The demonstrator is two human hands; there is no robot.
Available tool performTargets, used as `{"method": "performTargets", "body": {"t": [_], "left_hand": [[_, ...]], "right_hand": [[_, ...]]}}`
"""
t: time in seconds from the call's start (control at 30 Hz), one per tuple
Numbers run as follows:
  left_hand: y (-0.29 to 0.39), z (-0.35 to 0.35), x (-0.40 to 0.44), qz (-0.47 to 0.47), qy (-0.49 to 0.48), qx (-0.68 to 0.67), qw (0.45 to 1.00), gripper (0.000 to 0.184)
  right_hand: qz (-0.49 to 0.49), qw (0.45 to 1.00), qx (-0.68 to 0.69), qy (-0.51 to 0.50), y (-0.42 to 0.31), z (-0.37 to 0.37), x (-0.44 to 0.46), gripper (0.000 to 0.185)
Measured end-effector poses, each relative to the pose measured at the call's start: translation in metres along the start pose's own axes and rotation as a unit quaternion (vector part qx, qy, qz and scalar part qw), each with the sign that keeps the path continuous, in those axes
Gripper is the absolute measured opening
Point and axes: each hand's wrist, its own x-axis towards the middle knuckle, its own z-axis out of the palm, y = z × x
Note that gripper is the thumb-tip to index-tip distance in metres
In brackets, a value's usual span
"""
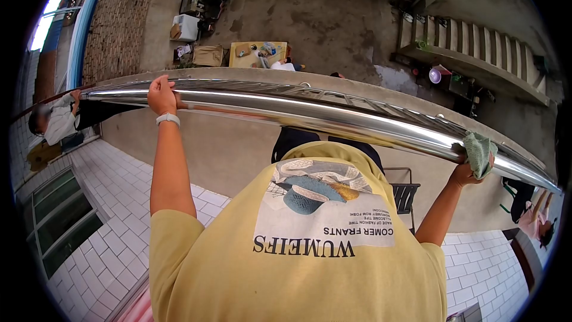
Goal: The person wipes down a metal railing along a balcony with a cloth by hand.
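Note:
A shiny round metal handrail [310,108] crosses in front of me from far left to far right. My left hand [161,96], with a white band at the wrist, is closed over the rail on the left side, fingers curled. Toward the right end, my right hand [466,173] holds a grey-green cloth [478,152] against the rail. The cloth drapes over the metal and hides part of the fingers.
Beyond the railing lies a lower courtyard [298,18] with a yellow table [241,59] bearing items and concrete stairs [476,39]. One person [59,122] stands at far left touching the rail, another person [532,220] at far right. A dark chair [404,198] is near my right arm.

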Motion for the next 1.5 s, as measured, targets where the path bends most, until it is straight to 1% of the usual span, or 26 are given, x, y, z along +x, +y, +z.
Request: {"method": "performTargets", "body": {"t": [0.23, 0.3, 0.4, 0.5, 0.63, 0.73, 0.8, 1.0, 1.23, 1.3, 1.37, 1.47, 1.5], "left_hand": [[-0.001, 0.0, 0.0, 0.004, 0.005, 0.006, 1.0, 0.017], [0.003, -0.001, -0.002, -0.001, 0.004, 0.006, 1.0, 0.017], [-0.002, 0.0, 0.001, -0.002, -0.001, -0.002, 1.0, 0.017], [-0.009, 0.001, 0.005, -0.004, -0.003, -0.015, 1.0, 0.018], [-0.008, 0.001, 0.004, -0.007, -0.003, -0.015, 1.0, 0.018], [-0.014, 0.002, 0.008, 0.003, -0.003, -0.015, 1.0, 0.019], [-0.016, 0.002, 0.009, 0.003, -0.002, -0.011, 1.0, 0.019], [-0.017, 0.002, 0.009, 0.008, -0.001, -0.006, 1.0, 0.019], [-0.006, 0.001, 0.003, 0.004, 0.002, -0.001, 1.0, 0.019], [-0.01, 0.0, 0.006, 0.003, 0.004, -0.004, 1.0, 0.019], [-0.012, 0.003, 0.007, 0.002, 0.0, -0.01, 1.0, 0.019], [-0.003, 0.001, 0.003, 0.0, -0.004, 0.014, 1.0, 0.019], [-0.003, 0.001, 0.003, 0.001, -0.002, 0.017, 1.0, 0.019]], "right_hand": [[-0.01, 1.0, 0.02, -0.006, 0.004, -0.001, -0.001, 0.025], [-0.033, 0.999, 0.005, -0.018, 0.007, -0.002, -0.001, 0.025], [-0.041, 0.999, 0.0, -0.025, 0.006, -0.003, 0.001, 0.025], [-0.021, 0.999, 0.028, -0.012, 0.006, -0.002, -0.001, 0.024], [-0.031, 0.999, 0.014, -0.011, -0.001, 0.0, 0.003, 0.025], [-0.022, 1.0, 0.014, -0.008, -0.005, 0.001, 0.003, 0.025], [-0.018, 0.999, 0.016, -0.023, 0.0, -0.001, 0.001, 0.024], [-0.008, 1.0, 0.027, -0.014, -0.001, 0.0, 0.0, 0.024], [-0.022, 1.0, 0.001, -0.003, 0.0, 0.001, 0.0, 0.025], [-0.019, 0.999, 0.02, -0.015, 0.001, 0.001, 0.001, 0.026], [-0.022, 0.999, 0.023, -0.005, -0.002, 0.003, 0.001, 0.027], [-0.03, 0.999, 0.024, 0.0, -0.001, 0.003, 0.003, 0.028], [-0.039, 0.999, 0.035, -0.004, -0.001, 0.003, 0.004, 0.025]]}}
